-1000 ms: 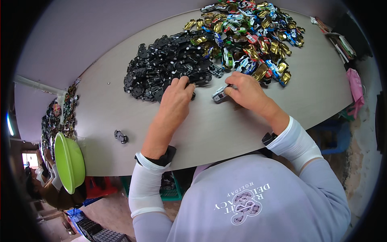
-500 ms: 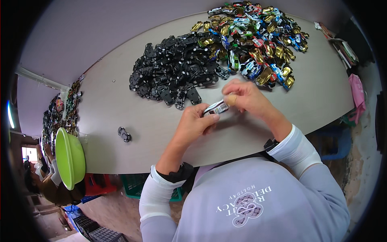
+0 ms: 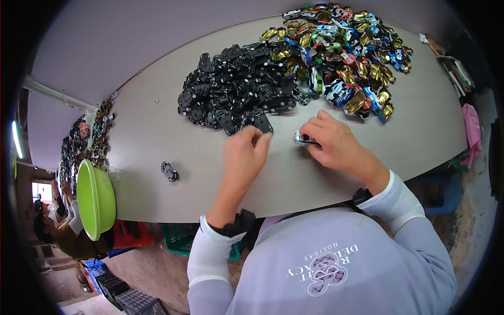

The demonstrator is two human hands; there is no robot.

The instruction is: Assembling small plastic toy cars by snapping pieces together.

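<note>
In my right hand point(image 3: 333, 137) is a small toy car point(image 3: 303, 138), white and black with a shiny end poking out past my fingers. Slightly blurred, my left hand point(image 3: 244, 155) has its fingers curled together at the near edge of a heap of black toy car chassis point(image 3: 239, 84). Whatever those fingers hold, if anything, is hidden. Just beyond them lies one black chassis point(image 3: 262, 124) at the heap's edge. To the right of the heap, touching it, spreads a pile of colourful and gold toy car bodies point(image 3: 346, 58).
A single dark chassis point(image 3: 169, 171) lies alone on the grey table point(image 3: 142, 142), left of my hands. At the table's left end is a green basin point(image 3: 97, 199); another person point(image 3: 68, 233) sits beyond it. A pink cloth point(image 3: 471, 128) hangs at the right.
My hands have come apart. The right one has taken the toy car away from the left, and the left has moved to the edge of the black heap. The view has shifted slightly.
</note>
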